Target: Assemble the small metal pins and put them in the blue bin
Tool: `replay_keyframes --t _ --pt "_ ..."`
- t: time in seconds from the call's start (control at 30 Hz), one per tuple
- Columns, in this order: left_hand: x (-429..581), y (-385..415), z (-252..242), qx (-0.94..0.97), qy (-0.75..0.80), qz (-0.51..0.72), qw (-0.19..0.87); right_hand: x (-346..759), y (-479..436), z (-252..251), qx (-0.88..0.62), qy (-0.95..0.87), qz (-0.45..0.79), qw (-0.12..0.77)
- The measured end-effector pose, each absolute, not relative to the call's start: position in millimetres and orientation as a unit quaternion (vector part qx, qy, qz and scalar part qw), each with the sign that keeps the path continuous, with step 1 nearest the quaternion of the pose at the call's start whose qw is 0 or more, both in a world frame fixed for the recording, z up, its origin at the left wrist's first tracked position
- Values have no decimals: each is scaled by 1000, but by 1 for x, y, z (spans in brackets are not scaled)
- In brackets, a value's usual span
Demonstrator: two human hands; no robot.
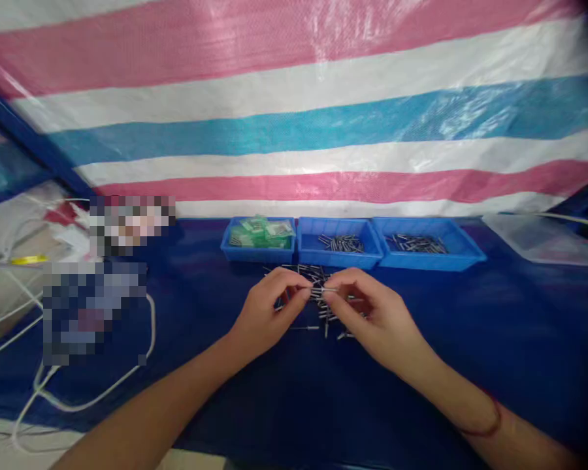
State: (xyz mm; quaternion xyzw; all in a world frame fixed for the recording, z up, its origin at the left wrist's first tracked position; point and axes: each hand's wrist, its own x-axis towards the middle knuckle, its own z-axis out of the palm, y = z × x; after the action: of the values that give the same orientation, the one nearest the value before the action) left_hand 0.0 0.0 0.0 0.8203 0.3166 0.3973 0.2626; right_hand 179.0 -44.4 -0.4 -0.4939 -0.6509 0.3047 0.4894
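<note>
Between my two hands a thin metal pin (318, 289) is held level above the table. My left hand (269, 307) pinches its left end with thumb and forefinger. At the right end, the thumb and forefinger of my right hand (377, 316) are closed on it too. Just below and behind the fingers lies a loose pile of similar metal pins (329, 314), partly hidden by both hands. One long pin (306, 328), thicker at its right end, lies apart at the pile's near side. Fine detail of the held piece is too small to make out.
Behind the pile stand three blue bins in a row: the left bin (224, 248) with green-and-clear packets, the middle bin (306, 251) and right bin (463, 261) with metal pins. A clear plastic sheet (543, 241) lies right. White cables (151, 326) loop at left. A striped tarp (294, 137) hangs behind.
</note>
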Motion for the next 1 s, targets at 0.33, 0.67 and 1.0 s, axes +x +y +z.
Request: replay_keyframes --t 0.33,0.67,1.0 --pt "-5 6 -1 859 327 310 244 205 -24 12 -519 -475 456 545" --pt "-12 10 -5 962 234 92 106 242 -3 10 -506 -212 543 636" --pt "-8 9 -6 945 282 127 112 205 -17 2 -538 -387 542 516"
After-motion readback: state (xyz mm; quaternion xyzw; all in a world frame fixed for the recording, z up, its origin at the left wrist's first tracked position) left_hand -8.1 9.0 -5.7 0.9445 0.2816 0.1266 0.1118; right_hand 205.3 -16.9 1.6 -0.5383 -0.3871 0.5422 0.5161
